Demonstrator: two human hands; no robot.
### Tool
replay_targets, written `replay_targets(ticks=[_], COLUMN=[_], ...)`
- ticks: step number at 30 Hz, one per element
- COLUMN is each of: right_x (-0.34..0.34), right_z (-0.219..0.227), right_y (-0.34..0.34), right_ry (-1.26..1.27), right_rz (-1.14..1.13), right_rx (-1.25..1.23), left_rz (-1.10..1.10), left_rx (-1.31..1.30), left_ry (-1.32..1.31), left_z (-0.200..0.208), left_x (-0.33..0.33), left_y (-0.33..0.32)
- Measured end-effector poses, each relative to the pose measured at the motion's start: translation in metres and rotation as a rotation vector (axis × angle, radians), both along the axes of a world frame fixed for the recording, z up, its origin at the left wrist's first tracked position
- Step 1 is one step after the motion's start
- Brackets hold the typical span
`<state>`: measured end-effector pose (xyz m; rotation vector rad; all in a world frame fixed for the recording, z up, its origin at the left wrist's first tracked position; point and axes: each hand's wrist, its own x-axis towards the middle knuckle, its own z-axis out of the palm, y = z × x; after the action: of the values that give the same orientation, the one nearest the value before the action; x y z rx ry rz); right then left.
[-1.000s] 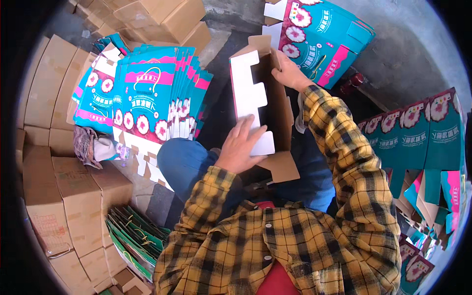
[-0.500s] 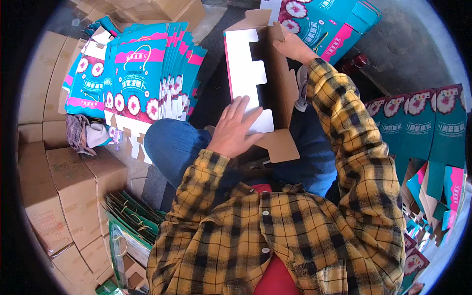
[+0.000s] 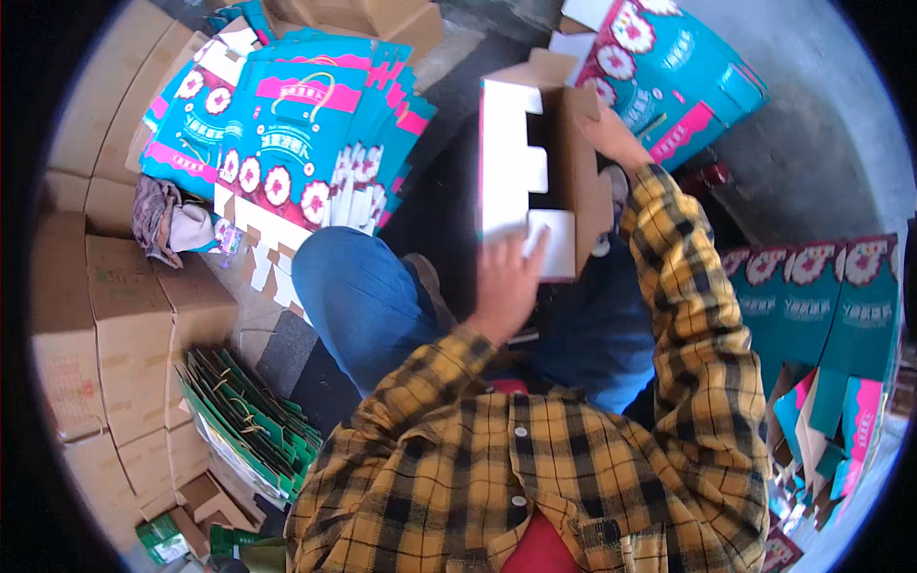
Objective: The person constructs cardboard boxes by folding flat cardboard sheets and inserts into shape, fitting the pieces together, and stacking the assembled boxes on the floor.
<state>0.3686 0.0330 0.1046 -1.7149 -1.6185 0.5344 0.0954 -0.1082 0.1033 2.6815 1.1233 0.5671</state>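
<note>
Your left hand [image 3: 506, 282] lies, fingers spread, on the cardboard carton [image 3: 501, 162] near-left; your right hand [image 3: 611, 136] grips its far-right edge. Near end looks folded; far flap [image 3: 551, 67] stands open.

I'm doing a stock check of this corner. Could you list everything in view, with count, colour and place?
Open carton: one, white and brown, upper centre
Flat cartons: many, teal, pink and white, upper left
Lying carton: at least one, teal and pink, upper right
Standing cartons: at least four, teal and maroon, right
Brown boxes: many, left and top
Corded items: several, green, lower left
Cloth bundle: one, mauve, left
Unclear object: one, red, upper right
Wall: one visible, grey, upper right
Shirt: one, yellow-black plaid, bottom
Trousers: one pair, blue, centre
Left grip: one, bare, at open carton's near end
Right grip: one, bare, at its far right edge
</note>
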Motion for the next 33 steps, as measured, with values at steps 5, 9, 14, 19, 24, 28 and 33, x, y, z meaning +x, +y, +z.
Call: replay_targets(ticks=[5, 9, 14, 19, 24, 28, 33], right_x=[0.003, 0.0, -0.01, 0.049, 0.02, 0.015, 0.0], right_z=[-0.004, 0.003, 0.058, 0.084, 0.073, 0.057, 0.049], right_y=[-0.007, -0.009, -0.033, -0.059, -0.048, -0.041, -0.03], right_ry=[0.039, 0.106, 0.35, 0.456, 0.375, 0.293, 0.318], right_rz=[-0.055, -0.014, 0.202, -0.141, 0.082, 0.187, 0.162], right_rx=[-0.06, -0.053, -0.394, -0.302, -0.549, -0.608, -0.522], left_rz=[-0.088, -0.028, -0.008, -0.15, -0.196, -0.075, 0.409], left_rx=[-0.09, -0.161, -0.072, -0.054, -0.048, -0.208, -0.353], left_ry=[-0.164, -0.156, -0.112, -0.111, -0.114, -0.285, -0.544], left_z=[0.008, 0.01, 0.0, 0.015, 0.006, 0.007, 0.005], left_x=[0.033, 0.048, 0.023, -0.035, -0.09, -0.094, -0.073], left_y=[-0.01, -0.006, -0.008, 0.01, 0.038, 0.054, 0.066])
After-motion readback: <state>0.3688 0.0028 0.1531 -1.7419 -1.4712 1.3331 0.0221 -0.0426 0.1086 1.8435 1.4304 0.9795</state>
